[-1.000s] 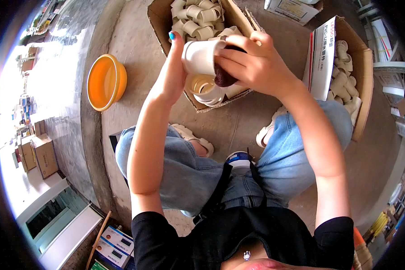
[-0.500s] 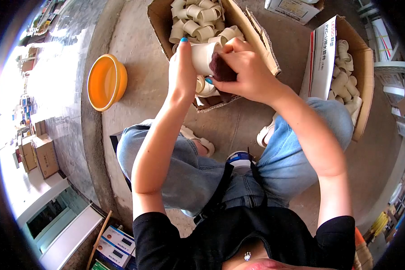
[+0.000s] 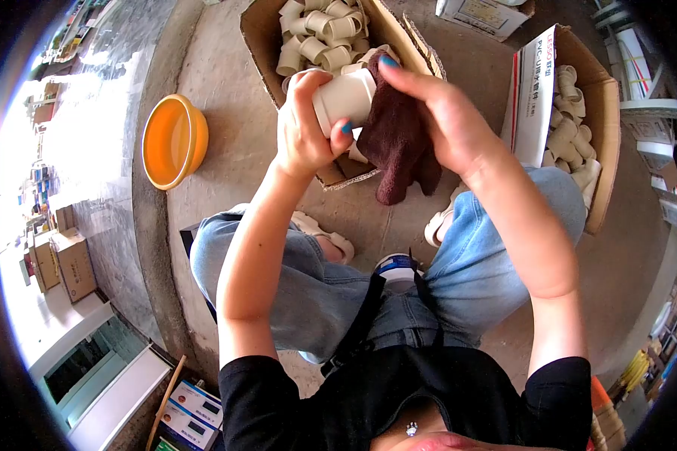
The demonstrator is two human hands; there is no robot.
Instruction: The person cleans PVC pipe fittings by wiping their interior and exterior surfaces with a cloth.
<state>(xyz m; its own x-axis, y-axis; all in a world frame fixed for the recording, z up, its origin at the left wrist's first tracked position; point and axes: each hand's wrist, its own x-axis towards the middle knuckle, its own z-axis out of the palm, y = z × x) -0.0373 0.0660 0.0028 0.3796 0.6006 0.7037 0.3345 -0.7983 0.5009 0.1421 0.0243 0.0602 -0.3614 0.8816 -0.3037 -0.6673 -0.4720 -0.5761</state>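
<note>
My left hand (image 3: 302, 128) is closed around a white PVC pipe fitting (image 3: 344, 104), its thumb across the near side. In my right hand (image 3: 453, 116) is a dark brown cloth (image 3: 399, 135), pinched beneath the thumb at the fitting's right end. The cloth hangs down loosely and touches the fitting there. Both hands are above the near end of an open cardboard box (image 3: 259, 45) that holds many white pipe fittings (image 3: 327, 34). My right fingers are mostly hidden behind the cloth.
An orange basin (image 3: 176, 141) stands on the floor at the left. At the right is a second cardboard box (image 3: 609, 128) with more fittings. Another carton (image 3: 480, 16) sits at the top. Blue-and-white boxes (image 3: 192, 417) lie at lower left.
The fitting has turned in my left hand, which now wraps it with the thumb nearer me. The bunched cloth has come loose and hangs down, and my right hand has shifted slightly right.
</note>
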